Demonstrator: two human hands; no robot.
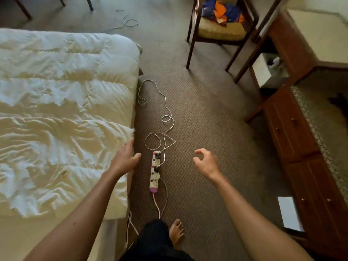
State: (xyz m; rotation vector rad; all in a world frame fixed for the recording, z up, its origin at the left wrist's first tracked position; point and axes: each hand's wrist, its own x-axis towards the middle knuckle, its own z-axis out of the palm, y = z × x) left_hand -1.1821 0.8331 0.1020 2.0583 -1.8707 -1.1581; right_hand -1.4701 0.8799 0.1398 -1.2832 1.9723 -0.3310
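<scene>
A bed with a rumpled white duvet (62,102) fills the left side. My left hand (125,159) reaches out over the bed's right edge with its fingers stretched and holds nothing. My right hand (204,162) hangs in the air above the carpet, fingers loosely curled, empty. Between the two hands a white power strip (155,171) lies on the carpet with two dark plugs in it. A thin white cable (165,117) runs from it in loops toward the bed's far corner.
A wooden chair (220,29) with blue and orange clothes stands at the back. Along the right wall runs a wooden dresser (301,140) with drawers. A white sheet (289,213) lies on the floor beside it. My bare foot (176,233) stands on the brown carpet.
</scene>
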